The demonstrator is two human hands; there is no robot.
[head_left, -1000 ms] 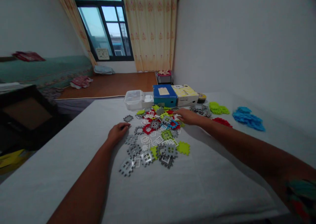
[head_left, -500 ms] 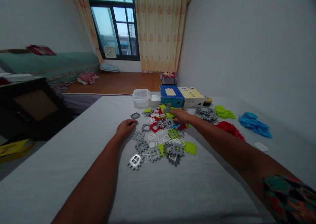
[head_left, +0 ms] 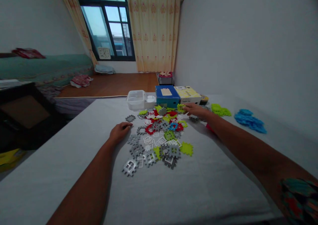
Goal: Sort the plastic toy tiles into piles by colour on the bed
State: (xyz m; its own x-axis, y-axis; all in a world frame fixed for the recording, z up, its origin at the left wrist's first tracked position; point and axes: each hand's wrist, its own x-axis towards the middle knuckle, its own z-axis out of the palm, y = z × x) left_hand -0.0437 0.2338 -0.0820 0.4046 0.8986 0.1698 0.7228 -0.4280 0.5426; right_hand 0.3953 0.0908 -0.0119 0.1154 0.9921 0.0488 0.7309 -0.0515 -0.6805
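Observation:
My right hand (head_left: 196,110) pinches a lime-green interlocking plastic tile (head_left: 181,108) beyond the right side of the mixed pile, in front of the boxes. My left hand (head_left: 120,131) rests on the table left of the pile with its fingers curled, and nothing shows in it. Just beyond its fingertips lies a grey notched tile (head_left: 130,118). Between the hands spread grey, red, lime, blue and white pieces, among them a red tile (head_left: 150,129), a blue piece (head_left: 173,126) and a grey tile with a white window frame (head_left: 130,166).
To the right lie a lime pile (head_left: 220,110) and a blue pile (head_left: 249,120); my right forearm partly covers the red pile (head_left: 210,127). A clear plastic container (head_left: 135,100), a blue box (head_left: 167,96) and a yellow-white box (head_left: 187,94) stand along the back of the table (head_left: 81,145).
My right hand has moved out of the pile toward the right, carrying the lime-green tile. My left hand stays resting in place. The whole view has shifted slightly.

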